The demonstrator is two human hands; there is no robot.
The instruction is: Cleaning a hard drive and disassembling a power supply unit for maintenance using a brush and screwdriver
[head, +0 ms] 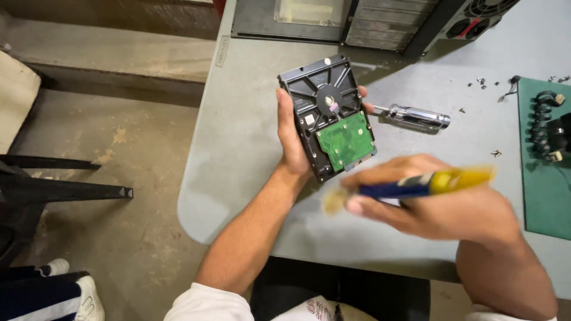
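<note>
My left hand (290, 138) grips a black hard drive (328, 116) above the grey table (238, 148), its underside up, showing a green circuit board (347, 141). My right hand (437, 199) is closed around a brush with a blue and yellow handle (425, 183); its pale bristle tip (333, 202) is blurred, just below the drive's near edge. A screwdriver with a clear handle (416, 116) lies on the table behind the drive.
A computer case (357, 21) stands at the table's far edge. A green mat (544, 184) with a black coiled cable (542, 122) lies at the right. Small screws (480, 81) are scattered nearby. A dark chair (35, 184) and another person's shoe (89, 297) are on the left.
</note>
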